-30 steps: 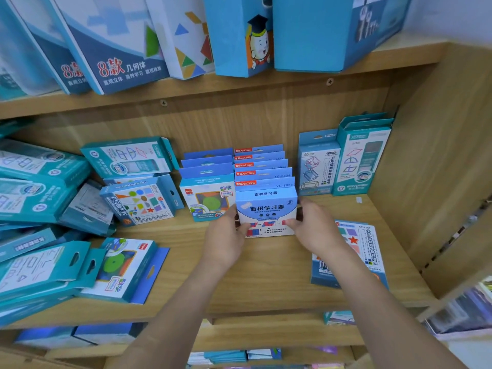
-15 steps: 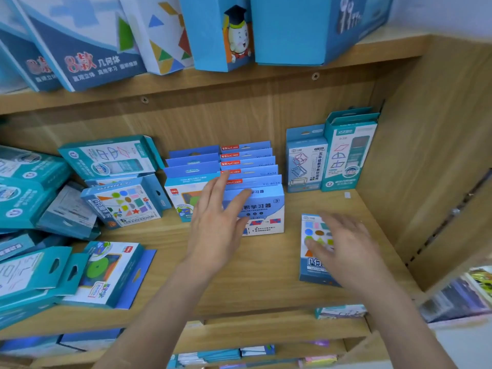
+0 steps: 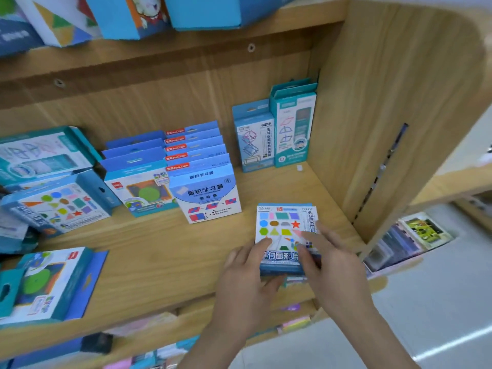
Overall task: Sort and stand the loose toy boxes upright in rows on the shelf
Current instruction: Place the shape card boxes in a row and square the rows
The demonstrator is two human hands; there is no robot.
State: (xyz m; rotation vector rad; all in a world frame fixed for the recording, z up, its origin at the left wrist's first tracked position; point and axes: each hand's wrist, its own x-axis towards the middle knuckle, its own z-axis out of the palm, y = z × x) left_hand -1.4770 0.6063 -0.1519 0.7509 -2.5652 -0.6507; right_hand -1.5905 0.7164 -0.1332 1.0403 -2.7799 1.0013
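Note:
A flat toy box printed with coloured shapes (image 3: 282, 222) lies on the wooden shelf (image 3: 159, 249) near its front right. My left hand (image 3: 245, 283) pinches the box's near left corner, finger on top and thumb at the front edge. My right hand (image 3: 332, 267) rests on its right side with fingers spread fairly straight. Behind it, a row of blue boxes (image 3: 205, 193) stands upright, and beside that another row with a green circle on the front box (image 3: 138, 187).
Two tall boxes (image 3: 253, 139) (image 3: 292, 129) stand at the back right against the side panel (image 3: 372, 129). Loose boxes lie tilted or flat on the left (image 3: 58, 206) (image 3: 45, 153) (image 3: 45, 286). Big boxes fill the shelf above.
Both hands left the front blue box of the upright row. The right hand reached the flat shapes box first, then the left hand came across and took its near left corner.

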